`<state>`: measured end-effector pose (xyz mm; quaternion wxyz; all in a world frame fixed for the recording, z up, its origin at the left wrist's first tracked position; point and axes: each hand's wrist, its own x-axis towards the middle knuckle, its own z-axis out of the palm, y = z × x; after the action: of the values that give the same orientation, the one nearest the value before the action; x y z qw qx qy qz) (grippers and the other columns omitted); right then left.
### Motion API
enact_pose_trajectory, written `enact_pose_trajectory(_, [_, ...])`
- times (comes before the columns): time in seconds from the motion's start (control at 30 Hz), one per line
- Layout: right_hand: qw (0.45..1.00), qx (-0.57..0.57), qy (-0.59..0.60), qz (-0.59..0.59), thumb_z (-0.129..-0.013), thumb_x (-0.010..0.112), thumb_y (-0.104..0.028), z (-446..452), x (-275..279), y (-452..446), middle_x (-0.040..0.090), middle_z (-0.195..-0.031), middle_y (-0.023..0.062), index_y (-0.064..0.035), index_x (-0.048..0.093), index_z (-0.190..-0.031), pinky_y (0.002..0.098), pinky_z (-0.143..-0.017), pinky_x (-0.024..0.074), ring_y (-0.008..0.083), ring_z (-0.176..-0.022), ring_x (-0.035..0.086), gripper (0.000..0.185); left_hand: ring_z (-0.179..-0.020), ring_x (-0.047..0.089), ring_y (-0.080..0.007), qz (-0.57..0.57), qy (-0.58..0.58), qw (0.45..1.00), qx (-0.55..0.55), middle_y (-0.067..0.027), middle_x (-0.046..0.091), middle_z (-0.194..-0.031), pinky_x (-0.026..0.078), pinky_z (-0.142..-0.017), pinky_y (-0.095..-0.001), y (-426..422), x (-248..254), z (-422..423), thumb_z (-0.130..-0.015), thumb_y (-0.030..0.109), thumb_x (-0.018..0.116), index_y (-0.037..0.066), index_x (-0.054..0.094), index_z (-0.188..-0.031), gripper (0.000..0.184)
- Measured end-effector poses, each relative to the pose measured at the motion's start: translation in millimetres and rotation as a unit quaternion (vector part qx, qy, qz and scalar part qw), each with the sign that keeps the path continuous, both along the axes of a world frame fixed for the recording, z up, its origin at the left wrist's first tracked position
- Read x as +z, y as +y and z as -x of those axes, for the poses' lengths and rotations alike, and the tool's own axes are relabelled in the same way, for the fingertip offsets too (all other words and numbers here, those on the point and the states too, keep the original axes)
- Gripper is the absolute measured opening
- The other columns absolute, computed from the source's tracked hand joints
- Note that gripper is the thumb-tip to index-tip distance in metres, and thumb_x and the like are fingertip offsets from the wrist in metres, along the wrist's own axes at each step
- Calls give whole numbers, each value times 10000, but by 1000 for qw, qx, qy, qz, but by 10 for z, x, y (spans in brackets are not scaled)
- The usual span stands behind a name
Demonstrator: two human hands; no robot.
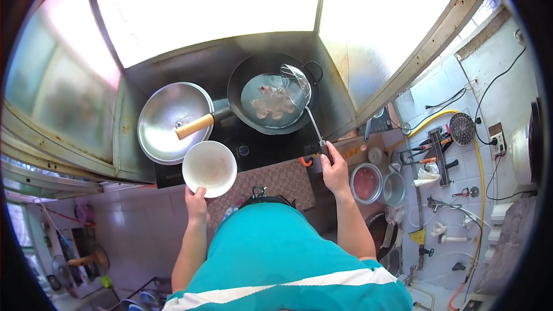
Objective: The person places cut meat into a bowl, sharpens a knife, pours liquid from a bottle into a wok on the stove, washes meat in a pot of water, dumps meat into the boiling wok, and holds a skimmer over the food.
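Observation:
My left hand (198,203) grips the rim of a white bowl (200,167), tilted so its inside faces me, with a little residue at the bottom. In my right hand (334,169) is the dark handle of a wire skimmer (297,85), whose basket rests at the right side of a black wok (242,72). Pieces of meat (272,103) lie in the clear liquid inside the wok. The wok's wooden handle (194,126) points left, over a large silver lid (156,109). Both stand on a black stove (253,152).
Right of my right hand stand a metal pot with reddish contents (365,184) and another metal pot (394,189). Glass panels with metal frames (121,63) enclose the stove. A yellow hose (477,196) and a rack of tools (439,152) hang on the right wall.

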<state>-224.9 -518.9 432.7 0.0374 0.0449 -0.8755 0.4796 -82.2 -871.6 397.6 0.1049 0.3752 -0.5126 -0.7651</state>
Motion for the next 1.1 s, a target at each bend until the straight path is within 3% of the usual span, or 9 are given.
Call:
enact_pose_trajectory(0.1, [1000, -1, -3, 5, -926, 549, -88, 4, 3, 3, 623, -1203, 175, 67, 479, -1320, 288, -945, 438, 197, -1099, 597, 429, -940, 624, -213, -10, -9, 1000, 3, -100, 562, -1117, 577, -680, -378, 3, -21, -7, -831, 54, 494, 59, 443, -1281, 454])
enact_pose_trajectory(0.17, [1000, -1, -5, 7, -927, 547, -87, 10, 14, 1, 621, -1208, 176, 68, 478, -1321, 289, -948, 436, 198, -1104, 595, 429, -858, 635, -159, 5, -5, 1000, 7, -53, 597, -1071, 546, -618, -318, 18, -46, -2, -824, 103, 497, 111, 469, -1254, 431])
enact_pose_trajectory(0.27, [1000, -1, -9, 5, -929, 546, -88, 20, 30, -6, 618, -1213, 175, 68, 477, -1323, 288, -952, 435, 197, -1109, 592, 429, -851, 636, -163, 8, 10, 1000, 8, -58, 595, -1074, 548, -606, -310, 0, -121, -3, -832, 101, 493, 114, 466, -1259, 429])
enact_pose_trajectory(0.33, [1000, 1, 4, 18, -928, 548, -90, 21, 27, -2, 615, -1219, 176, 67, 477, -1324, 289, -956, 433, 197, -1115, 590, 431, -845, 637, -166, 18, 14, 1000, 2, -61, 594, -1076, 551, -607, -312, -56, -262, -25, -836, 100, 489, 114, 465, -1262, 427])
enact_pose_trajectory(0.57, [1000, -2, -2, 7, -925, 553, -90, 28, 13, 10, 609, -1232, 180, 65, 479, -1323, 293, -967, 429, 203, -1129, 587, 434, -829, 639, -171, 6, 3, 1000, -5, -69, 592, -1071, 556, -603, -317, 18, -13, 19, -842, 93, 479, 107, 464, -1263, 421])
enact_pose_trajectory(0.93, [1000, -2, -1, -4, -925, 553, -88, 25, 41, -9, 607, -1237, 180, 65, 479, -1323, 294, -974, 426, 206, -1139, 583, 433, -846, 636, -169, 22, 9, 1000, -2, -61, 596, -1063, 555, -613, -326, -47, -239, -8, -835, 95, 480, 109, 471, -1253, 418])
enact_pose_trajectory(1.1, [1000, 2, 0, 10, -928, 550, -86, 40, -25, 10, 602, -1243, 180, 68, 471, -1328, 294, -977, 424, 206, -1145, 579, 436, -855, 637, -163, 2, -15, 1000, 6, -54, 600, -1073, 555, -626, -328, 13, -58, 21, -832, 99, 487, 111, 467, -1258, 427])
